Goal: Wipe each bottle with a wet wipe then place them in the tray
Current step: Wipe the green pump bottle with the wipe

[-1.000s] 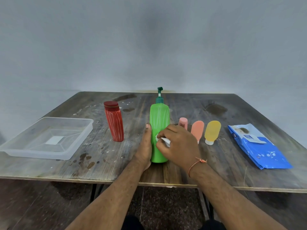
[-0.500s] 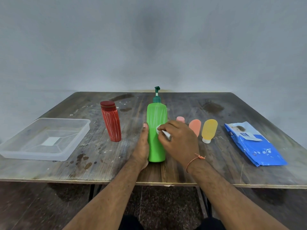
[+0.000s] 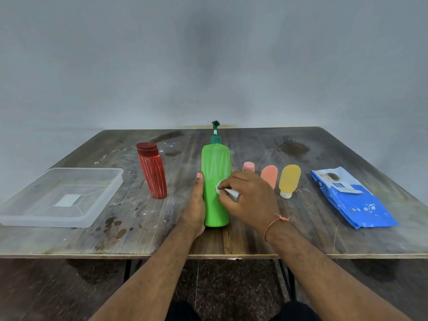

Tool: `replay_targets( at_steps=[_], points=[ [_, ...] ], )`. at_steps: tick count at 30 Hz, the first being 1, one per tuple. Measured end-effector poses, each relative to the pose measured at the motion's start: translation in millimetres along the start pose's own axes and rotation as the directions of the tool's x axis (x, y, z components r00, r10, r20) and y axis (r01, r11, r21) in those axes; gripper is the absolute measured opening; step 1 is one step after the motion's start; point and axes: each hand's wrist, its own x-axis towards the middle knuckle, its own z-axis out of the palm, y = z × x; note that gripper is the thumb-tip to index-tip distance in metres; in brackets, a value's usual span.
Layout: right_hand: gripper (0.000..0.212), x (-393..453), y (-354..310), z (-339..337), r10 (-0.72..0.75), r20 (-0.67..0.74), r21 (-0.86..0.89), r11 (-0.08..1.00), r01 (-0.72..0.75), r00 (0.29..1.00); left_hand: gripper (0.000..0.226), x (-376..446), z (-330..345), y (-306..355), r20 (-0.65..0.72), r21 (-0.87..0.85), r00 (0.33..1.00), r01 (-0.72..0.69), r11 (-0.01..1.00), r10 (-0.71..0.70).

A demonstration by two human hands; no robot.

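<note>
tray (image 3: pixel 69 218) at table's (image 3: pixel 301 239) left, nothing in it | red bottle (image 3: pixel 152 173) upright beside it | left hand (image 3: pixel 195 205) fingers straight, flat against green pump bottle (image 3: pixel 216 181) standing mid-table | right hand (image 3: pixel 249 200) pinches white wipe (image 3: pixel 229 192) on bottle's front | pink (image 3: pixel 249 166), orange (image 3: pixel 269 177), yellow (image 3: pixel 289 179) bottles | blue wipe pack (image 3: pixel 349 198) far right

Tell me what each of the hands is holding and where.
Right hand pinches a crumpled white wet wipe against the tall green pump bottle; left hand steadies that bottle's lower left side.
</note>
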Motion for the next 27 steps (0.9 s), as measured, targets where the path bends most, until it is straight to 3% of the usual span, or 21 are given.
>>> replay_targets(
  at_steps=[4,10,15,20,27],
  points=[
    [0.007,0.5,6.7,-0.7,0.073,-0.061,-0.032,0.997,-0.075,0.995,0.072,0.7,0.2,-0.5,-0.011,0.005,1.000,-0.004,1.000,0.004],
    [0.011,-1.7,3.7,0.7,-0.006,-0.013,0.040,0.999,0.007,1.000,0.074,0.4,-1.9,-0.5,-0.007,-0.032,1.000,-0.004,0.999,0.004],
    [0.008,1.5,7.1,-0.4,0.074,-0.064,0.000,0.997,-0.074,0.995,0.072,0.5,-1.1,-0.7,-0.010,-0.013,1.000,0.008,1.000,-0.008],
    [0.010,0.5,1.5,1.8,-0.002,-0.017,0.051,0.999,0.003,1.000,0.071,0.5,-2.7,-0.9,-0.002,-0.030,1.000,0.017,0.999,-0.017],
    [0.010,4.0,6.5,0.8,0.061,-0.058,0.005,0.998,-0.061,0.996,0.072,2.5,-5.9,-0.8,-0.025,-0.050,1.000,0.014,0.999,-0.015]
  ],
)
